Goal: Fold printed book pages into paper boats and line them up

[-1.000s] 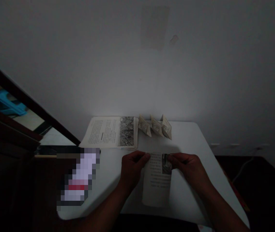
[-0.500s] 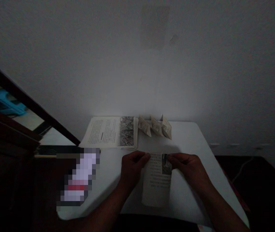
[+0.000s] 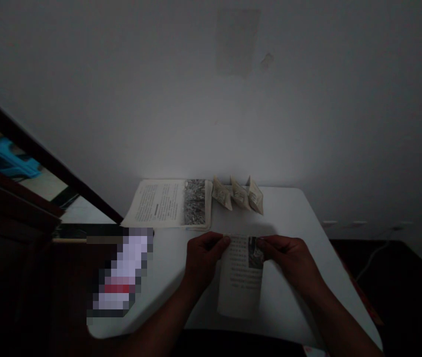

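A printed sheet of paper (image 3: pixel 238 282) hangs between my hands, long side down, over the near part of the white table. My left hand (image 3: pixel 206 255) pinches its upper left corner between thumb and fingers. At the upper right corner, beside a dark printed picture, my right hand (image 3: pixel 287 253) pinches it the same way. Beyond my hands, three folded paper boats (image 3: pixel 239 193) stand in a row near the wall. To their left lies a stack of printed pages (image 3: pixel 162 203) with a grey picture along its right side.
The white table (image 3: pixel 289 213) has rounded corners and stands against a grey wall (image 3: pixel 181 109). A blurred-out pale object (image 3: pixel 129 267) lies at its left edge. A dark slanted frame (image 3: pixel 47 153) rises on the left, with a blue stool (image 3: pixel 14 156) visible past it.
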Action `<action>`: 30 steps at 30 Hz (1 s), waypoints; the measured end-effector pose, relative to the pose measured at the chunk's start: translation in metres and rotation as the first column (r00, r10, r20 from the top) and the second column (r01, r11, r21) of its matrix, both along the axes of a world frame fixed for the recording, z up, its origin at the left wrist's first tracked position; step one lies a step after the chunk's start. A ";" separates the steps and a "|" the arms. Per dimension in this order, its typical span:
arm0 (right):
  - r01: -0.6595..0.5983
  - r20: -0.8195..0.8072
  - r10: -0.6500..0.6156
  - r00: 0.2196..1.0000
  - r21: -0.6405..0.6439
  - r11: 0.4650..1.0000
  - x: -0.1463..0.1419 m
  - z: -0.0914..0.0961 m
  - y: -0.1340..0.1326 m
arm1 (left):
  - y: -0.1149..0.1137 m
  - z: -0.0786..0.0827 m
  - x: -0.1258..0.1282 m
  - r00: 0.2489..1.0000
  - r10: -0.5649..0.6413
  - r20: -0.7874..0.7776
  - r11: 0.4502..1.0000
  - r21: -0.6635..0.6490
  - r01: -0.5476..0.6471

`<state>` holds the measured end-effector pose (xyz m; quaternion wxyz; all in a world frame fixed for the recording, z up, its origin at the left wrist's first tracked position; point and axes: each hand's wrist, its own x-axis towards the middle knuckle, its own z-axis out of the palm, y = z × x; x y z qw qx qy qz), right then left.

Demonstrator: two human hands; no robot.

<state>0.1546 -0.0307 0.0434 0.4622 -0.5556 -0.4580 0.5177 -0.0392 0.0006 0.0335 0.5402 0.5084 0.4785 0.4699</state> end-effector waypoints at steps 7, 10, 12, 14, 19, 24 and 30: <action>0.013 0.012 -0.013 1.000 0.003 1.000 -0.001 0.004 0.001 | 0.001 0.003 0.001 1.000 0.003 0.022 1.000 -0.013 -0.003; 0.018 0.031 -0.018 0.999 0.004 1.000 -0.002 0.005 0.001 | 0.002 0.003 0.001 1.000 0.006 0.005 1.000 -0.005 -0.006; 0.015 0.034 -0.016 0.999 0.006 1.000 -0.002 0.005 0.001 | 0.002 0.003 0.001 1.000 0.009 -0.010 1.000 -0.001 -0.009; 0.009 0.039 -0.010 0.999 0.008 1.000 -0.001 0.004 0.001 | 0.002 0.003 0.001 1.000 0.009 -0.011 1.000 -0.004 -0.009; 0.001 0.034 -0.002 0.999 0.006 1.000 -0.001 0.003 0.001 | 0.001 0.004 0.002 1.000 0.006 0.005 1.000 0.003 -0.006; 0.013 0.022 -0.013 1.000 0.002 1.000 -0.002 0.004 0.001 | 0.001 0.004 0.001 1.000 0.003 -0.003 1.000 -0.003 -0.003; 0.033 0.072 -0.034 0.997 0.015 0.999 -0.002 0.003 0.001 | 0.003 0.003 0.000 0.999 -0.010 -0.032 1.000 0.006 0.011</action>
